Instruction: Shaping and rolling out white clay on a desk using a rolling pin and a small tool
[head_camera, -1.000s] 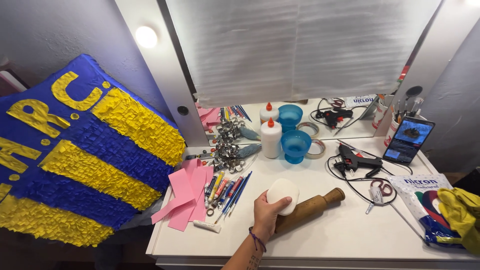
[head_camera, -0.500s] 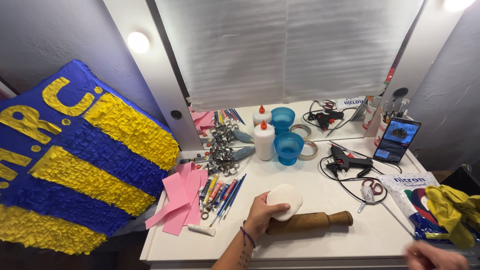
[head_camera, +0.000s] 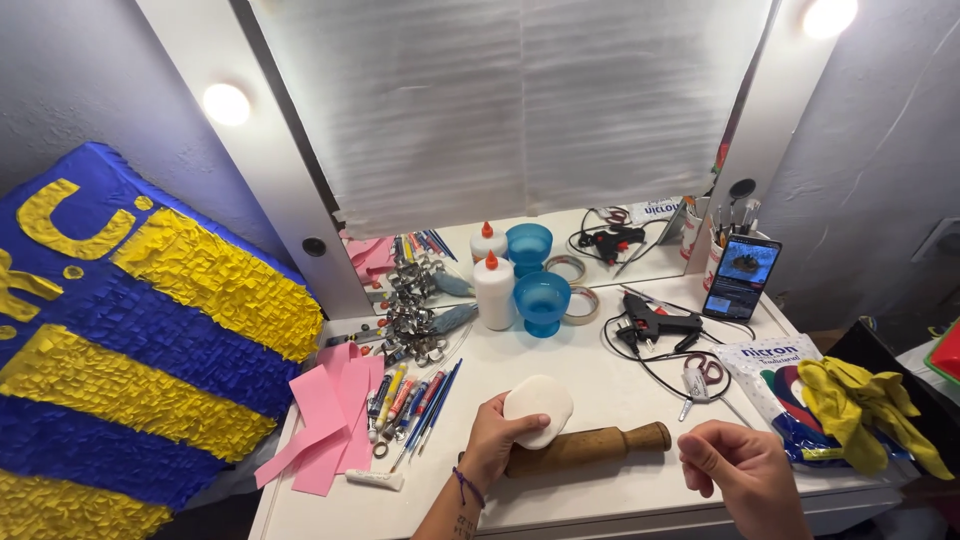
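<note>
Since 0.5 s ago right hand (head_camera: 745, 470) rises to 4 o'clock, loosely curled w/ nothing in it, while left hand (head_camera: 497, 440) pinches white dough disc (head_camera: 538, 409) over wooden rolling pin (head_camera: 590, 447), which could tear if squeezed.

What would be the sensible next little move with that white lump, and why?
Probably lay the white lump on the bare table beyond the wooden rolling pin. The left hand holds it lifted above the pin, the right hand hovers holding nothing visible, and that patch of table has room.
</note>
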